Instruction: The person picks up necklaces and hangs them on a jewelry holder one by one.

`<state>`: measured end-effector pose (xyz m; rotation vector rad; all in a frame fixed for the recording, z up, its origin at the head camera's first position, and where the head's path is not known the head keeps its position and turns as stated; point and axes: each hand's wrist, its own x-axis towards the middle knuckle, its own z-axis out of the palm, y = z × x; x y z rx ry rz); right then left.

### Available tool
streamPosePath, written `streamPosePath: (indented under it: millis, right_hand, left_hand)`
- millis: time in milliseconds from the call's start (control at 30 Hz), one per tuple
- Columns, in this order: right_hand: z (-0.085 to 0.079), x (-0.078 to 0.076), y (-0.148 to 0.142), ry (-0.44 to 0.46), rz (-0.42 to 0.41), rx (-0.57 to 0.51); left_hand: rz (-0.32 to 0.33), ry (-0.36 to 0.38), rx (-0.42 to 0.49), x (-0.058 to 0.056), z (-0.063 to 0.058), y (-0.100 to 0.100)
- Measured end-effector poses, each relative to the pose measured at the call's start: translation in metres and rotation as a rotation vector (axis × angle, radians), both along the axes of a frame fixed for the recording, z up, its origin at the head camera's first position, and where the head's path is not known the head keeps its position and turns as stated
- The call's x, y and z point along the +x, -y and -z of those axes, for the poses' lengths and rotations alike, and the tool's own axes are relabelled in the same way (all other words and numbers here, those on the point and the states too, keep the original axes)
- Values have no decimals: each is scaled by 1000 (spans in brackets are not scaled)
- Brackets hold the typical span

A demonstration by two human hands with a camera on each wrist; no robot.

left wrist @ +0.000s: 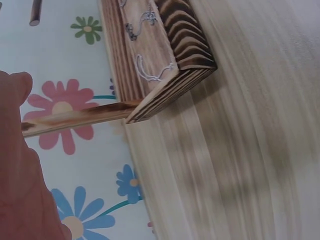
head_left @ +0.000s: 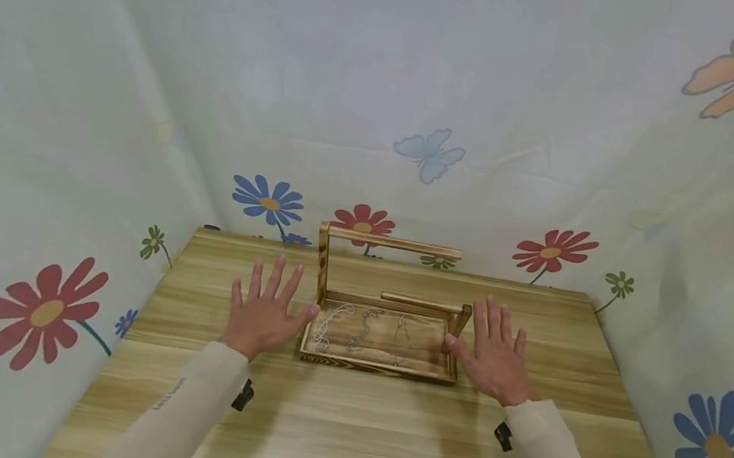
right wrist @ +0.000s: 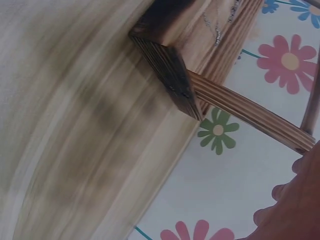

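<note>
A wooden jewelry stand [head_left: 377, 369] sits on the table, with a shallow tray as its base. From its left post a long bar [head_left: 399, 244] reaches right; a shorter, lower bar [head_left: 420, 302] reaches left from the right post. Inside the tray lie a silver chain [head_left: 325, 325] at left, a darker chain [head_left: 365, 324] in the middle and a thin chain [head_left: 402, 331] at right. My left hand [head_left: 263, 319] is spread beside the stand, thumb tip at the tray's left edge. On the other side my right hand [head_left: 497, 359] is likewise spread, its thumb overlapping the right post's foot.
The wood-grain table [head_left: 343, 425] bears the stand near its back edge. A pale curtain [head_left: 359, 68] printed with flowers and butterflies surrounds the table at the back and both sides. A dark wrist device [head_left: 243, 395] shows at the left sleeve, another [head_left: 503, 435] at the right.
</note>
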<state>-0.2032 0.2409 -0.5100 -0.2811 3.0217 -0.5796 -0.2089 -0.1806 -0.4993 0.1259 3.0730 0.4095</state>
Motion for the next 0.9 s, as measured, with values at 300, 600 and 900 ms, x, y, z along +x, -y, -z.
streamPosePath:
  millis: [300,600,900]
  right_hand:
    - [13,-3,2,-15,1,9]
    - [23,-4,3,-3,17,10]
    - [39,-7,4,15,23,44]
  left_hand:
    - [-1,27,35,-5,17,-3]
    - [35,36,50,-8,39,-5]
    - [30,35,83,-6,52,-8]
